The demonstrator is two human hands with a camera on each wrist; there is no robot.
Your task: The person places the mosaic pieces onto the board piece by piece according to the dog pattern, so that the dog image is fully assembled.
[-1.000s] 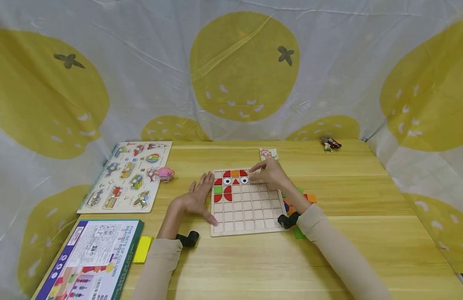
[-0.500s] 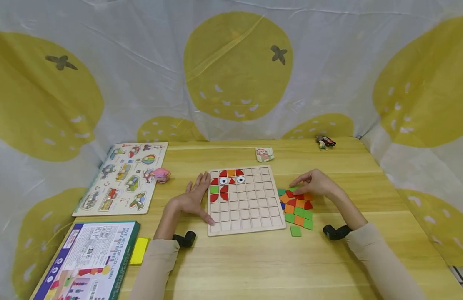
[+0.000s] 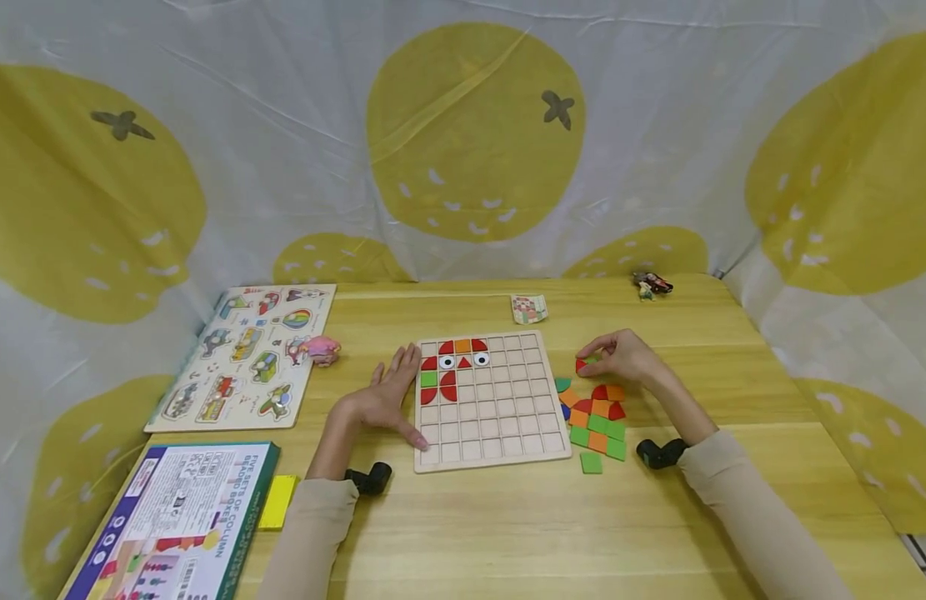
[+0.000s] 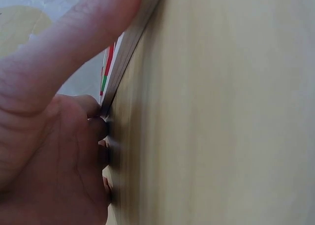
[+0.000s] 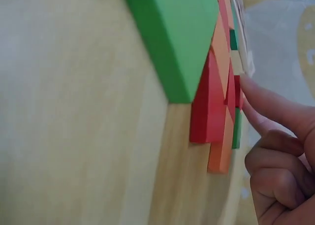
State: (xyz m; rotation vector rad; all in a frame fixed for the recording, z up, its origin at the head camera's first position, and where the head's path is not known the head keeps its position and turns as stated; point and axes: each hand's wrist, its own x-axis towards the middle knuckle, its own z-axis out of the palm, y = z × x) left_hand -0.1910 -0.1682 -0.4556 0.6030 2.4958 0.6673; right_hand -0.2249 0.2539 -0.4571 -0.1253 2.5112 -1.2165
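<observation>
My left hand [image 3: 383, 406] is spread along the left edge of a wooden grid board [image 3: 500, 425]. Its thumb rests on the near left corner, and the other fingers lie by the far left edge. Red, orange and green tiles and two eye tiles [image 3: 481, 359] sit in the board's upper left cells. Right of the board, my right hand [image 3: 626, 357] pinches a red tile [image 5: 238, 91] between thumb and finger, its other fingers curled. A green tile [image 5: 236, 128] lies close beside that red one, partly covered by the hand in the head view.
Several loose tiles [image 3: 599, 423] lie in a pile right of the board. Behind the board is a small pattern card [image 3: 528, 309]. A picture puzzle [image 3: 245, 358], pink toy [image 3: 322, 350], box [image 3: 177, 517] and yellow block [image 3: 278, 502] stand left. Small figures [image 3: 652, 284] sit back right.
My right hand has moved from over the board to the tile pile, then slightly away from me with a red and a green tile shifted off the pile. My left hand stays at the board.
</observation>
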